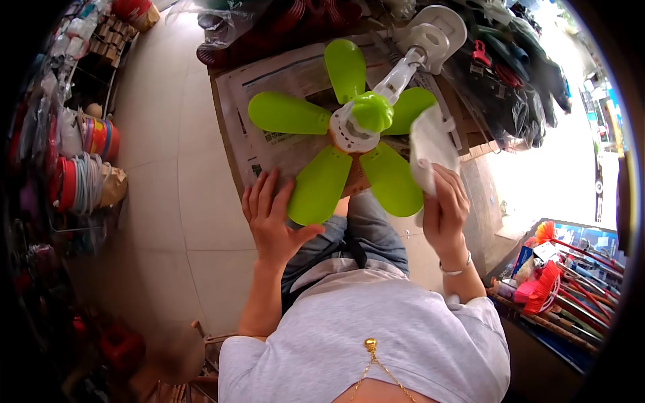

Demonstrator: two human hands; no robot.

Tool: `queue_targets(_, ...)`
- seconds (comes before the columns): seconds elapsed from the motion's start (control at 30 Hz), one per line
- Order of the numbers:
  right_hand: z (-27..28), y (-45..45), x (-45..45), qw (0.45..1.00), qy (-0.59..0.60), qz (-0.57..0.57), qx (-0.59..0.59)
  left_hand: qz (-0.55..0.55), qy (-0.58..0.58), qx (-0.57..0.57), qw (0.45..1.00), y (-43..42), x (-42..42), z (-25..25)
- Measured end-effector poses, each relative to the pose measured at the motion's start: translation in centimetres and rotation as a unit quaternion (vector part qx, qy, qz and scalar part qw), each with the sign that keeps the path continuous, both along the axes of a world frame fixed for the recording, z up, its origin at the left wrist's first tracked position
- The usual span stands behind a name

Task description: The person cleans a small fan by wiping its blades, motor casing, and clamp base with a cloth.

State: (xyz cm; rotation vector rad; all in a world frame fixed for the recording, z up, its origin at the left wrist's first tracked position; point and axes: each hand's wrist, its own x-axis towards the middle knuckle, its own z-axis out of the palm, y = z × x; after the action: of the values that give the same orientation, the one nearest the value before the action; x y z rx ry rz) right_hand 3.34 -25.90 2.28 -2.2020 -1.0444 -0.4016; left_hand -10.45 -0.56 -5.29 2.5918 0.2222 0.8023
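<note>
A fan with five green blades (319, 185), a green hub cap (372, 112) and a white neck (398, 77) lies over newspaper (235, 101) on a low surface. My left hand (272, 215) has its fingers spread on the near left edge of the newspaper, beside the lower left blade, and holds nothing. At the right, my right hand (447, 205) grips a white cloth (433, 144), which hangs in front of the tip of the right blade. The fan's white base (433, 37) is at the top right.
Bagged dark goods (517, 74) lie right of the newspaper, with red items (295, 20) behind it. A box of brushes and red-handled tools (571, 282) stands at the lower right. Wire coils (87, 185) and shelves line the left, beyond the tiled floor (154, 201).
</note>
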Motion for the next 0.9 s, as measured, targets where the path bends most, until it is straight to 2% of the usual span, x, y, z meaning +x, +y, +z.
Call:
queue_targets(0.07,1.8,2.8,-1.8,0.986,-0.005,0.081,0.146,-0.002,0.011,0.002,1.000,0.1,0.0,0.1)
queue_targets(0.13,2.0,6.3,-2.2,0.987,-0.022,0.147,0.063,0.003,0.007,-0.005,1.000,0.0,0.1,0.0)
queue_targets(0.2,-1.5,9.2,-2.6,0.982,0.007,0.160,-0.095,0.009,0.001,-0.011,1.000,0.0,0.1,-0.3)
queue_targets(0.23,-3.1,9.6,-3.3,0.984,0.052,0.130,-0.114,0.021,0.009,0.012,1.000,0.1,0.0,-0.6)
queue_targets(0.3,-3.8,9.0,-3.4,0.985,-0.010,0.096,-0.141,0.037,0.009,0.024,0.999,-0.1,0.0,-0.7)
queue_targets(0.33,-4.6,8.8,-3.3,0.995,-0.058,0.029,-0.075,0.044,0.010,0.019,0.999,-0.2,-0.1,-0.3)
queue_targets(0.43,-4.8,9.1,-2.5,0.991,-0.075,0.039,-0.103,0.032,0.028,0.023,0.999,-0.1,0.0,0.3)
queue_targets(0.53,-4.5,9.6,-3.0,0.959,-0.216,0.057,-0.174,0.040,0.020,0.015,0.999,0.0,0.1,-0.3)
queue_targets(0.6,-4.3,10.2,-5.3,0.988,-0.041,0.135,-0.067,0.049,0.019,0.030,0.998,0.1,0.3,-1.1)
queue_targets(0.63,-4.3,10.1,-6.3,0.983,-0.006,0.160,-0.088,0.056,0.019,0.046,0.997,0.1,0.4,-1.3)
queue_targets(0.67,-4.1,9.8,-6.1,0.983,-0.006,0.159,-0.089,0.055,0.018,0.045,0.997,0.1,0.3,-1.2)
queue_targets(0.73,-3.3,9.0,-4.7,0.977,-0.040,0.121,-0.169,0.043,-0.002,0.010,0.999,-0.2,0.2,-0.4)
queue_targets(0.77,-3.8,8.5,-3.5,0.980,-0.042,0.118,-0.158,0.049,0.004,0.016,0.999,-0.3,0.2,-0.3)
queue_targets(0.8,-2.4,8.7,-2.4,0.959,0.215,0.096,-0.157,0.051,0.004,0.017,0.999,-0.3,0.2,-0.2)
queue_targets(0.83,-3.2,8.8,-2.3,0.979,0.116,0.059,-0.156,0.051,0.007,0.015,0.999,-0.2,0.3,-0.1)
queue_targets(0.9,-3.6,9.5,-2.6,0.989,0.091,0.053,-0.106,0.050,0.010,0.014,0.999,-0.2,0.3,-0.2)
